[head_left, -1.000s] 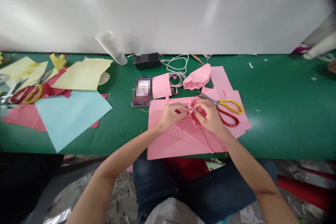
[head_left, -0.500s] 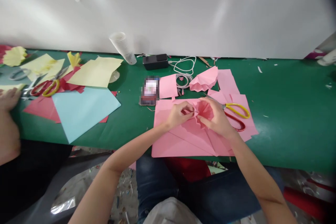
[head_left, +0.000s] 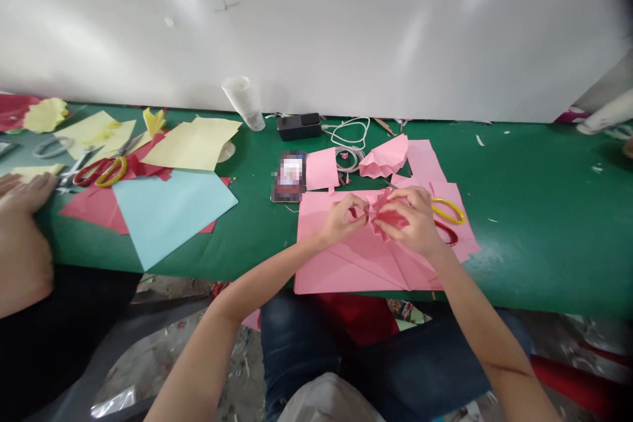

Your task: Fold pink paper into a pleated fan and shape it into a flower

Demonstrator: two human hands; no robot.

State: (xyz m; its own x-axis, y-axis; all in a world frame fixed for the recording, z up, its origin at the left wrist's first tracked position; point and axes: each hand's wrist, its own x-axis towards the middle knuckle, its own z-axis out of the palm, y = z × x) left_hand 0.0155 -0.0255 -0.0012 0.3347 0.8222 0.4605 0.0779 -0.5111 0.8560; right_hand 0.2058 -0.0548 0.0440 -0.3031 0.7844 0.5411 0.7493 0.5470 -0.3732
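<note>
Between my hands is a pleated pink paper flower (head_left: 380, 216), held just above a stack of pink paper sheets (head_left: 341, 270). My left hand (head_left: 345, 217) pinches its gathered end between thumb and fingertips. On the other side my right hand (head_left: 411, 219) has its thumb and fingers closed on the folds near the centre. Scissors (head_left: 449, 211) with one yellow and one red handle loop lie on the pink paper just right of my right hand, partly hidden by it. Behind my hands rests a second pleated pink paper piece (head_left: 384, 157).
A phone (head_left: 289, 176), a black box (head_left: 299, 126) with a white cable (head_left: 352, 138) and stacked plastic cups (head_left: 244, 103) stand behind. At left lie a light blue sheet (head_left: 173, 211), yellow paper (head_left: 192, 143), more scissors (head_left: 111, 171) and another person's hands (head_left: 30, 191).
My right hand's fingers have moved in from the flower's outer edge toward its centre, covering more of the folds. My left hand keeps its pinch. The whole view has shifted slightly.
</note>
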